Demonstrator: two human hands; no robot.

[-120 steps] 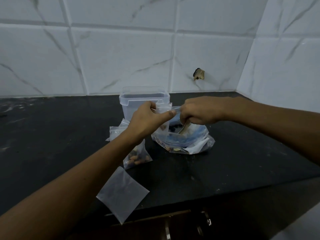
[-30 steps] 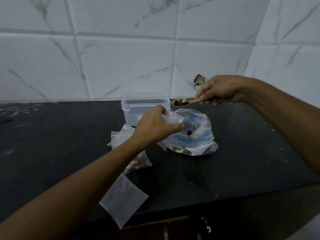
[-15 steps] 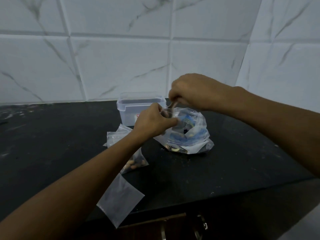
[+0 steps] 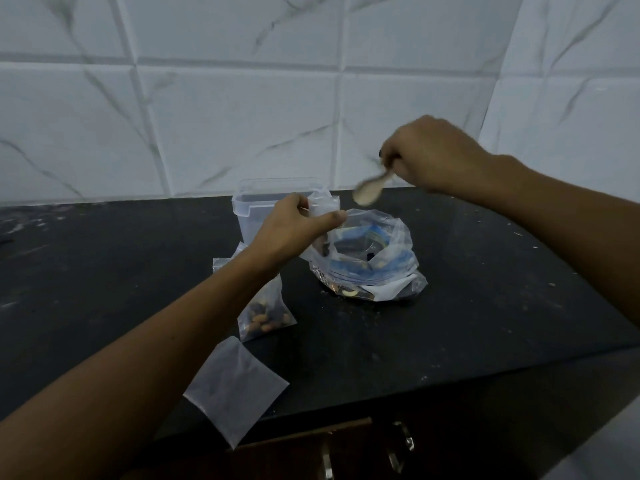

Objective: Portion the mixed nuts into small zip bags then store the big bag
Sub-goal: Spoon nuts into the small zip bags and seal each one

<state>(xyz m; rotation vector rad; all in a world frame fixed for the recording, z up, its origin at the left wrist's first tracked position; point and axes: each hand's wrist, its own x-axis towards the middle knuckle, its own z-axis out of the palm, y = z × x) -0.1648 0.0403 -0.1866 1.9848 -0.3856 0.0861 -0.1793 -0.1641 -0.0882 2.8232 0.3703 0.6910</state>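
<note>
The big clear bag of mixed nuts [image 4: 374, 268] stands open on the black counter [image 4: 485, 306], with blue print inside. My left hand [image 4: 294, 230] pinches the top of a small zip bag [image 4: 323, 209] just left of the big bag's mouth; some nuts show in it below my fingers. My right hand [image 4: 429, 154] grips a small wooden spoon [image 4: 369, 190], blurred, raised above the big bag with its bowl pointing down-left. A filled small bag [image 4: 266, 313] lies under my left forearm. An empty small zip bag [image 4: 235, 386] lies at the counter's front edge.
A clear plastic container [image 4: 256, 209] stands against the tiled wall behind my left hand. Another small bag [image 4: 225, 265] peeks out behind the filled one. Crumbs dot the counter at right. A cabinet with metal handles [image 4: 401, 445] is below the front edge.
My right hand carried a spoonful of nuts from the big bag to the small bag, tipped it in, then lifted the spoon away up and to the right. My left hand kept holding the small bag.
</note>
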